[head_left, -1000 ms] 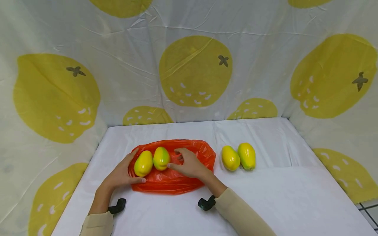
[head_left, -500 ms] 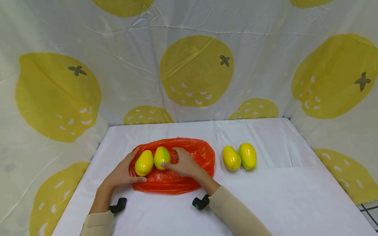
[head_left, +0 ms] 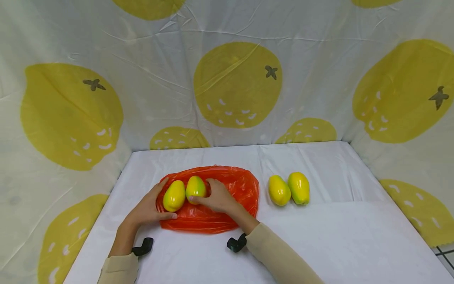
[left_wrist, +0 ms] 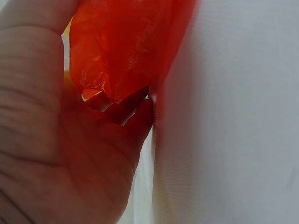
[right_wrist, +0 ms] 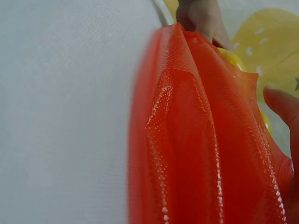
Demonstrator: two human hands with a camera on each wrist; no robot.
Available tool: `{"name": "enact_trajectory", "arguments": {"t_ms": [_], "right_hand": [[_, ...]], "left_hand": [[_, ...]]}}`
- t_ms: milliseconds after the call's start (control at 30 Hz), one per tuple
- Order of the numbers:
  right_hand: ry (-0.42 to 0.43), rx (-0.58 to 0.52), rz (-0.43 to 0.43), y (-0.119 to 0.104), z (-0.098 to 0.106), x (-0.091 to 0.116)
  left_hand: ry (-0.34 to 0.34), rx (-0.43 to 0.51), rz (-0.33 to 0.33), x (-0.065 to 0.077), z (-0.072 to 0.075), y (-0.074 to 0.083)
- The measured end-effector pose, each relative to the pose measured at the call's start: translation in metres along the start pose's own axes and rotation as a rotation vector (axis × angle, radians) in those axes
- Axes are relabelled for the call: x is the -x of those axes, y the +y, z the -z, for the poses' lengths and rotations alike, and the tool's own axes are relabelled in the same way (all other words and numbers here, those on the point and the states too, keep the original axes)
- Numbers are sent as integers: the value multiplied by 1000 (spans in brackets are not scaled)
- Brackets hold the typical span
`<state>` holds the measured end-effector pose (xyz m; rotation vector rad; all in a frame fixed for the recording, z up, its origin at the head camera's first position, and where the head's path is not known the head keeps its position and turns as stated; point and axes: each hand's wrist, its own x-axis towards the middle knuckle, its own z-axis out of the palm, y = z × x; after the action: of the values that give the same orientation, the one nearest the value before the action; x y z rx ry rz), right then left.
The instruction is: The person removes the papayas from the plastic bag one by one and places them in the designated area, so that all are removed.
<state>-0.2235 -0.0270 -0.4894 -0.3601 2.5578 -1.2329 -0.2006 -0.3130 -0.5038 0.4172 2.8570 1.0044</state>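
A red plastic bag (head_left: 227, 221) lies spread on the white table. Two glossy yellow-green papayas sit in its left half: the left papaya (head_left: 174, 196) and the middle papaya (head_left: 195, 186). My left hand (head_left: 145, 208) holds the bag's left end, thumb along the front side, fingers around the far side; in the left wrist view the fingers show partly behind the red plastic. My right hand (head_left: 219, 198) reaches over the bag and holds the middle papaya, thumb across its front, fingers at its right. Much of that grip is hidden in the right wrist view.
To the right of the bag, two more papayas lie side by side, the nearer papaya (head_left: 279, 190) and the outer papaya (head_left: 299, 188). A white cloth (head_left: 354, 236) covers the table. Lemon-print curtains (head_left: 312, 79) stand behind and at both sides.
My right hand has moved left, and its thumb now lies over the front of the middle papaya. My left hand stays at the bag's left end.
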Motion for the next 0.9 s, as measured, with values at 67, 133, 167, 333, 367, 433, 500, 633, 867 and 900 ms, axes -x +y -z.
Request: {"name": "enact_trajectory", "arguments": {"t_ms": [67, 133, 167, 333, 367, 433, 500, 633, 867, 900], "right_hand": [[0, 5, 15, 0, -1, -1], [-1, 12, 28, 0, -2, -1], [0, 11, 34, -1, -2, -1], [4, 1, 62, -1, -1, 1], [7, -1, 70, 0, -1, 1], [13, -3, 82, 1, 0, 1], [19, -3, 86, 2, 0, 2], [26, -20, 75, 4, 1, 4], [31, -48, 111, 8, 8, 10], [34, -43, 116, 10, 9, 10]], "left_hand": [[1, -1, -1, 0, 0, 0], [1, 0, 1, 0, 0, 0], [0, -1, 2, 0, 0, 0], [-4, -2, 3, 0, -1, 1], [-4, -3, 1, -1, -1, 1], [-4, -4, -1, -1, -1, 1], [-4, -2, -1, -1, -1, 1], [-6, -2, 10, -1, -1, 2], [-7, -12, 21, 0, 1, 4], [-7, -12, 22, 0, 1, 4]]}}
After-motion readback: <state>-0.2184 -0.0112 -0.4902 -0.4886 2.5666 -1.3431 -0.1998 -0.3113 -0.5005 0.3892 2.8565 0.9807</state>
